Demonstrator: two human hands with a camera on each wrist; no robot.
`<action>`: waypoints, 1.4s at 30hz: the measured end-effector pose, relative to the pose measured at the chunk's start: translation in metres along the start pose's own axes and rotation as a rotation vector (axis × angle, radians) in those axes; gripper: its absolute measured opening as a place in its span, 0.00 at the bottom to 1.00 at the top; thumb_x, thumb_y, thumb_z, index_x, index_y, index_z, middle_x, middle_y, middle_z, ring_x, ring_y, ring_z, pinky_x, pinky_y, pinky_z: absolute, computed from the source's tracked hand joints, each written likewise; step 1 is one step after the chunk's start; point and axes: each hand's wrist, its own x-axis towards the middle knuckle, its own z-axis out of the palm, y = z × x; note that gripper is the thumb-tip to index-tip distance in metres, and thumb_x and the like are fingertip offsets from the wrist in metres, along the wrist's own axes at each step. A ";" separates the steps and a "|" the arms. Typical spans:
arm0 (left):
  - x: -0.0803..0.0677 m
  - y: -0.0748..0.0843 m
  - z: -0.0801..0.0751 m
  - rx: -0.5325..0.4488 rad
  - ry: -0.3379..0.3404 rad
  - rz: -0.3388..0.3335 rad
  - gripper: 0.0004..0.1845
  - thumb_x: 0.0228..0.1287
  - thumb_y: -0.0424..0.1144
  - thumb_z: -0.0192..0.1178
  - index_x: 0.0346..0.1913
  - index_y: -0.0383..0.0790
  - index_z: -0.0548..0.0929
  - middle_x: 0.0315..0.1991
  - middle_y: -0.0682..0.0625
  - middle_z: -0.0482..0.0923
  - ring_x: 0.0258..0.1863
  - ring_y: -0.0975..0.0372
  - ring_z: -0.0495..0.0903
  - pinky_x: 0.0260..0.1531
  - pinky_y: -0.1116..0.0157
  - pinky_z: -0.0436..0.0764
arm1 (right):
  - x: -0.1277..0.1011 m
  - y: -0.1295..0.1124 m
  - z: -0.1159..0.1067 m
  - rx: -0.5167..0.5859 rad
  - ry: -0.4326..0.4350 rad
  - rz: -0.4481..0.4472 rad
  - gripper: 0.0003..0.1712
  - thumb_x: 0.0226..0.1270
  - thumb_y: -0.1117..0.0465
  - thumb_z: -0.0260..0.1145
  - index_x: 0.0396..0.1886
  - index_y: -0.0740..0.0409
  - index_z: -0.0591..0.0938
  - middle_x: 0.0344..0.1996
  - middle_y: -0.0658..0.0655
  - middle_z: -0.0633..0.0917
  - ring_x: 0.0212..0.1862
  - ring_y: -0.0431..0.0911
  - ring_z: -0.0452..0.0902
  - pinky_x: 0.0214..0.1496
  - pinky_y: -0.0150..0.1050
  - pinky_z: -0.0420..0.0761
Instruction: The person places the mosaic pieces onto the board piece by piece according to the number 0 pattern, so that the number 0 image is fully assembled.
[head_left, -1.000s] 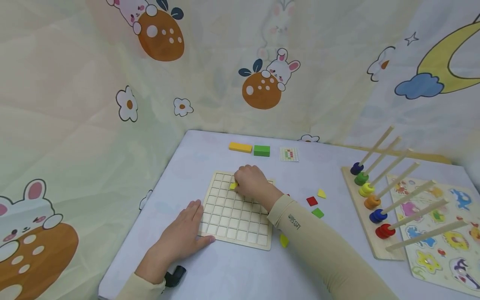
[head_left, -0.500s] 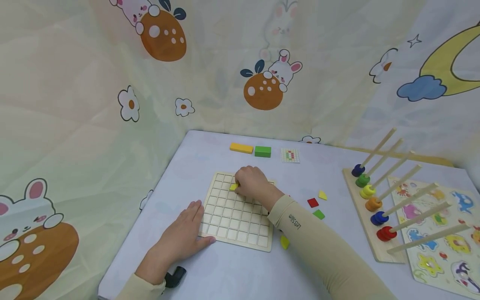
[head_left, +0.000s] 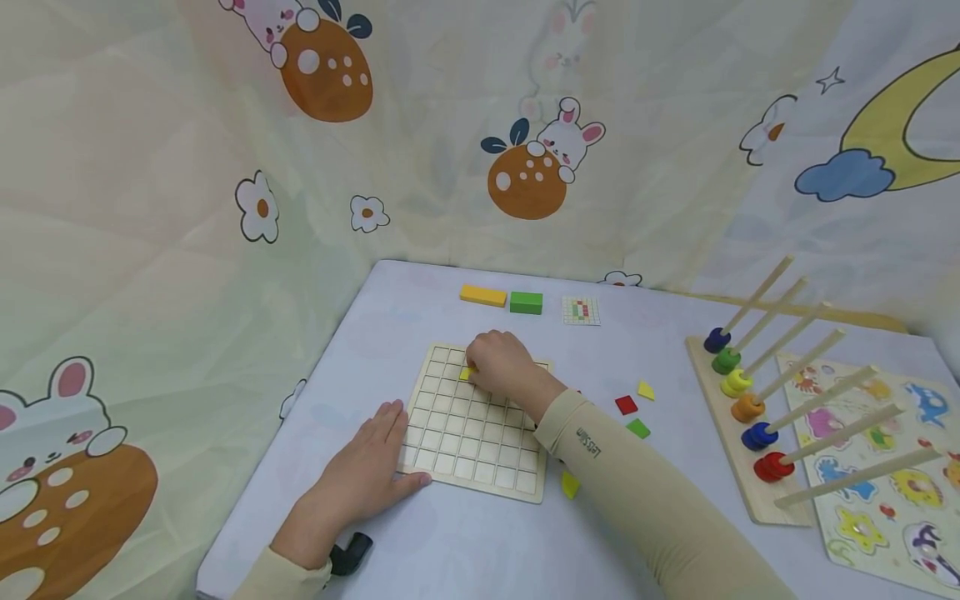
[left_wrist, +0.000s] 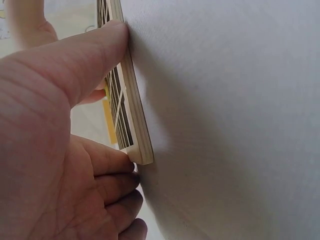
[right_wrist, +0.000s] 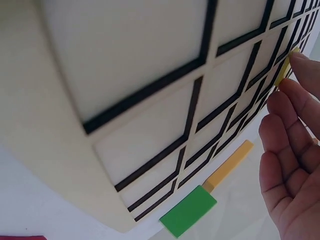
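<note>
With the left hand lying flat and braced against the wooden grid board's 7 o'clock corner, the right hand pinches a yellow square tile at the board's 12 o'clock rows and should, I judge, square it to its cell before pressing.

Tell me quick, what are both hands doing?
Left hand: open, fingers flat against the grid board edge.
Right hand: fingertips pinching a yellow tile on the board.

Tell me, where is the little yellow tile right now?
In the head view the yellow tile sits on the far part of the wooden grid board, under the fingertips of the right hand; the left hand rests at the board's near left corner.
</note>
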 end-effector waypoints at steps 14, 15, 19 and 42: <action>0.001 0.001 -0.004 0.003 0.012 0.028 0.57 0.66 0.65 0.66 0.81 0.27 0.55 0.85 0.35 0.48 0.86 0.44 0.48 0.83 0.46 0.58 | -0.008 0.007 -0.019 0.011 0.054 -0.060 0.10 0.69 0.59 0.74 0.47 0.57 0.92 0.45 0.56 0.90 0.49 0.51 0.86 0.54 0.45 0.86; 0.001 0.001 -0.004 0.007 0.017 0.031 0.57 0.66 0.65 0.66 0.81 0.27 0.56 0.85 0.35 0.49 0.85 0.43 0.49 0.83 0.46 0.58 | -0.009 0.008 -0.024 0.008 0.070 -0.066 0.11 0.69 0.59 0.75 0.47 0.57 0.92 0.45 0.56 0.91 0.49 0.51 0.86 0.54 0.44 0.87; 0.001 -0.001 -0.005 0.013 0.025 0.039 0.57 0.66 0.65 0.66 0.81 0.26 0.56 0.85 0.35 0.49 0.85 0.43 0.49 0.82 0.45 0.58 | -0.019 0.011 -0.046 -0.021 0.110 -0.083 0.12 0.69 0.58 0.75 0.49 0.57 0.92 0.45 0.55 0.90 0.48 0.49 0.85 0.52 0.42 0.86; 0.000 -0.001 -0.003 -0.018 0.034 0.064 0.57 0.66 0.63 0.67 0.80 0.24 0.55 0.84 0.33 0.49 0.85 0.41 0.50 0.82 0.44 0.59 | -0.083 0.062 -0.093 -0.076 0.294 0.017 0.17 0.64 0.56 0.79 0.50 0.57 0.91 0.42 0.55 0.87 0.46 0.52 0.81 0.49 0.45 0.83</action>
